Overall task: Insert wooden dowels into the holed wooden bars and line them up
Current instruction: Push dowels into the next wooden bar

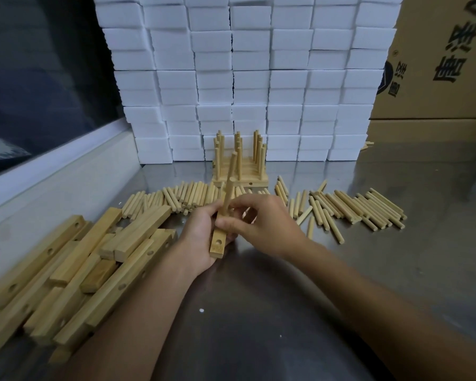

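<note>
Left hand (201, 237) grips the bar (220, 243); right hand (259, 221) pinches the dowel (229, 185). Tilted entry risks jamming.

A single head-worn view is given, aimed forward and down from close above the desk (259, 312). The near edge of the desk is cut off below; its far edge, where white blocks (245, 78) are stacked, is seen straight ahead.

Left hand (201, 237) curled, palm up; right hand (261, 221) beside it, fingertips pinched.
</note>
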